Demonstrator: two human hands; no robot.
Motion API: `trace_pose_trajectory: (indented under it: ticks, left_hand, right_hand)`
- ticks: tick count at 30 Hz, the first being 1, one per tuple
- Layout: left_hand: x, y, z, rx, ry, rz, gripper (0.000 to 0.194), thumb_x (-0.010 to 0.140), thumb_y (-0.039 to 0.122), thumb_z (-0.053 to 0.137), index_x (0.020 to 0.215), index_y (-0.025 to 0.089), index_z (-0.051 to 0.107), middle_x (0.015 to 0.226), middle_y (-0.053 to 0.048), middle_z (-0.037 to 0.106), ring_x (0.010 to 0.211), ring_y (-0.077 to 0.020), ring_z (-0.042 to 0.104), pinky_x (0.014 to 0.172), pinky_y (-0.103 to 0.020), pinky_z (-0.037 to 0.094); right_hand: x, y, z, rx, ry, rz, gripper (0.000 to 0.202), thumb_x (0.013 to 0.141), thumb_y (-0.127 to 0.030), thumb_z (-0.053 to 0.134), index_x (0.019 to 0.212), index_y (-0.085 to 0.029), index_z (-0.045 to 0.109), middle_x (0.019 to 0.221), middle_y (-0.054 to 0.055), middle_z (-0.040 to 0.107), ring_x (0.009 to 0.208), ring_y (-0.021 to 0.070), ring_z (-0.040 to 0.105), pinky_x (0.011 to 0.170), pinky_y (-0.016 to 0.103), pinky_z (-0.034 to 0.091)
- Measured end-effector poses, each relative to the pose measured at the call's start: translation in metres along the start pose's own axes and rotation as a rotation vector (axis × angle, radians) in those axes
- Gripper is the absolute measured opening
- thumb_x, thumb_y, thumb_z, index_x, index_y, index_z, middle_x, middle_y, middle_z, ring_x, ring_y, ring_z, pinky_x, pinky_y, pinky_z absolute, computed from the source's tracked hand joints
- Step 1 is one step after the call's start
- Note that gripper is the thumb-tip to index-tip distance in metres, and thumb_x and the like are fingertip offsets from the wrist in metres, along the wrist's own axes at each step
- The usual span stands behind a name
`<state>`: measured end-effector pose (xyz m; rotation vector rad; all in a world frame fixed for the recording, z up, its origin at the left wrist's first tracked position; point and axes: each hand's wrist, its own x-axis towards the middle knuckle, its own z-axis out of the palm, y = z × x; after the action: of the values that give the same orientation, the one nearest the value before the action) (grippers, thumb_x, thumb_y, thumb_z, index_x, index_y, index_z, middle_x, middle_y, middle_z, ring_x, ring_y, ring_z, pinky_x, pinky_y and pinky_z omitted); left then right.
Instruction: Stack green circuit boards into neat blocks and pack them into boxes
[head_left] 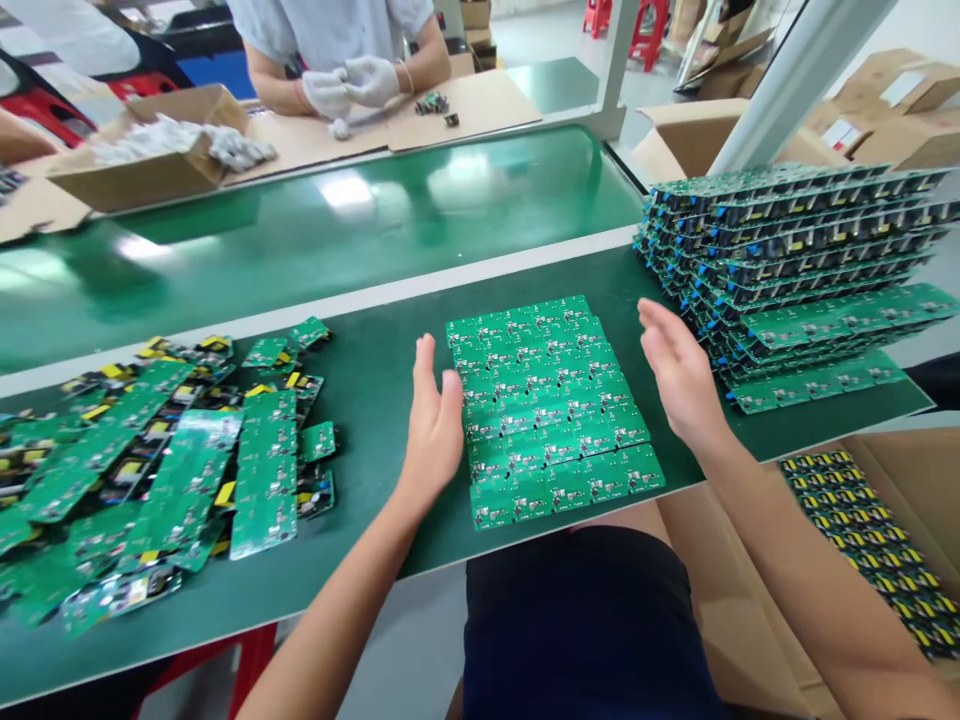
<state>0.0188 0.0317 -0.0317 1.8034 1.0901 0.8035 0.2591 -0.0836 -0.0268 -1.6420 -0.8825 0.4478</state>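
Several green circuit board strips (555, 400) lie side by side on the green table in front of me, forming a block with small solder spots and parts on top. At the block's left edge is my left hand (435, 430), upright with the palm turned inward and fingers stretched; I cannot tell whether it touches the boards. My right hand (681, 375) is raised off the right edge, palm inward and fingers extended, apart from the boards. Both hands hold nothing. Closest to my right hand on its far side stands a tall stack of circuit boards (810, 250).
A loose heap of circuit boards (142, 450) covers the table's left. Beyond a pale rail runs a green belt (360, 230). Across it, a person's gloved hands (352, 88) work beside a carton of white pieces (150, 160). An open carton of boards (870, 540) sits at lower right.
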Motion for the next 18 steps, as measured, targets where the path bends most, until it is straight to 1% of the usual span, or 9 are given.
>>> trace_pose_trajectory:
  ticks: [3, 4, 6, 9, 11, 13, 15, 18]
  left_hand:
    - [0.042, -0.003, 0.01, -0.091, 0.059, -0.024, 0.081, 0.088, 0.073, 0.025, 0.153, 0.024, 0.019, 0.165, -0.007, 0.014, 0.152, -0.0173, 0.012, 0.125, -0.039, 0.008]
    - [0.052, -0.005, 0.014, -0.121, 0.056, -0.034, 0.083, 0.087, 0.075, 0.026, 0.152, 0.025, 0.02, 0.165, -0.007, 0.014, 0.152, -0.0181, 0.012, 0.125, -0.039, 0.008]
    - [0.063, -0.009, 0.023, -0.164, 0.042, -0.042, 0.086, 0.084, 0.078, 0.028, 0.152, 0.025, 0.021, 0.164, -0.008, 0.015, 0.152, -0.0199, 0.013, 0.125, -0.039, 0.009]
    - [0.064, -0.014, 0.029, -0.194, 0.049, -0.03, 0.087, 0.084, 0.079, 0.028, 0.152, 0.025, 0.02, 0.164, -0.009, 0.018, 0.151, -0.0207, 0.017, 0.124, -0.04, 0.015]
    - [0.062, -0.015, 0.03, -0.227, 0.056, -0.019, 0.084, 0.086, 0.077, 0.028, 0.153, 0.027, 0.018, 0.163, -0.008, 0.021, 0.15, -0.02, 0.02, 0.124, -0.04, 0.019]
    - [0.062, -0.016, 0.029, -0.267, 0.064, 0.012, 0.081, 0.088, 0.074, 0.028, 0.153, 0.028, 0.016, 0.162, -0.008, 0.024, 0.15, -0.0188, 0.02, 0.124, -0.041, 0.019]
    - [0.063, -0.016, 0.027, -0.285, 0.081, 0.081, 0.079, 0.089, 0.073, 0.026, 0.153, 0.028, 0.015, 0.161, -0.007, 0.026, 0.15, -0.0179, 0.02, 0.125, -0.041, 0.017]
    - [0.06, -0.009, 0.022, -0.277, 0.128, 0.242, 0.076, 0.087, 0.074, 0.02, 0.152, 0.035, 0.013, 0.16, 0.001, 0.03, 0.15, -0.0175, 0.02, 0.126, -0.042, 0.018]
  right_hand:
    - [0.044, 0.005, 0.018, 0.063, -0.05, 0.045, 0.048, 0.094, -0.052, 0.047, 0.137, -0.031, 0.051, 0.152, 0.0, 0.044, 0.145, 0.0213, 0.033, 0.121, 0.043, 0.028]
    - [0.055, 0.007, 0.025, 0.076, -0.079, 0.067, 0.048, 0.094, -0.052, 0.047, 0.136, -0.03, 0.051, 0.152, 0.0, 0.044, 0.145, 0.0214, 0.032, 0.121, 0.043, 0.027]
    - [0.069, 0.013, 0.037, 0.088, -0.13, 0.092, 0.047, 0.094, -0.051, 0.049, 0.136, -0.029, 0.052, 0.151, 0.001, 0.045, 0.145, 0.0217, 0.033, 0.122, 0.044, 0.026]
    - [0.073, 0.02, 0.044, 0.103, -0.166, 0.07, 0.049, 0.092, -0.055, 0.051, 0.134, -0.031, 0.053, 0.149, 0.001, 0.047, 0.143, 0.0216, 0.036, 0.122, 0.043, 0.025]
    - [0.072, 0.023, 0.044, 0.128, -0.158, 0.049, 0.052, 0.091, -0.059, 0.05, 0.135, -0.032, 0.052, 0.148, 0.001, 0.048, 0.142, 0.0213, 0.038, 0.122, 0.043, 0.027]
    - [0.071, 0.023, 0.043, 0.151, -0.136, 0.017, 0.057, 0.09, -0.064, 0.047, 0.138, -0.034, 0.049, 0.148, 0.0, 0.049, 0.141, 0.0211, 0.04, 0.122, 0.043, 0.029]
    - [0.071, 0.017, 0.042, 0.158, -0.108, -0.036, 0.062, 0.09, -0.069, 0.042, 0.142, -0.035, 0.044, 0.148, 0.0, 0.049, 0.14, 0.021, 0.041, 0.121, 0.043, 0.03]
    - [0.068, 0.001, 0.039, 0.102, -0.068, -0.141, 0.069, 0.09, -0.075, 0.029, 0.147, -0.036, 0.037, 0.15, -0.002, 0.046, 0.142, 0.0216, 0.038, 0.121, 0.043, 0.032]
